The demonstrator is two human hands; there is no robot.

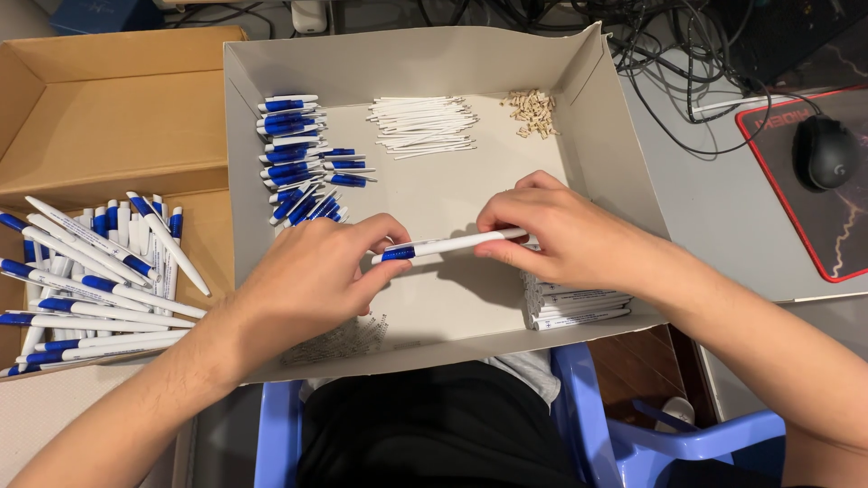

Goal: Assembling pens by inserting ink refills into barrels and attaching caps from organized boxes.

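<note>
Grey surface (723,226) carries a white cardboard tray (624,154), with a brown box (108,117) of finished pens (90,280) at nine o'clock and a mouse pad (841,217) at three. Over the tray's middle, the left hand (312,276) and right hand (561,230) both pinch one white-and-blue pen (448,245), fingers closed on its ends.

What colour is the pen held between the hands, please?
The pen is white with a blue band near its left end; head view.

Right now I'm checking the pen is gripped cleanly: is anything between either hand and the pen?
Nothing visible. The left hand pinches the blue end of the pen and the right hand holds its white barrel, fingers directly on it, above the bare floor of the grey tray.
</note>
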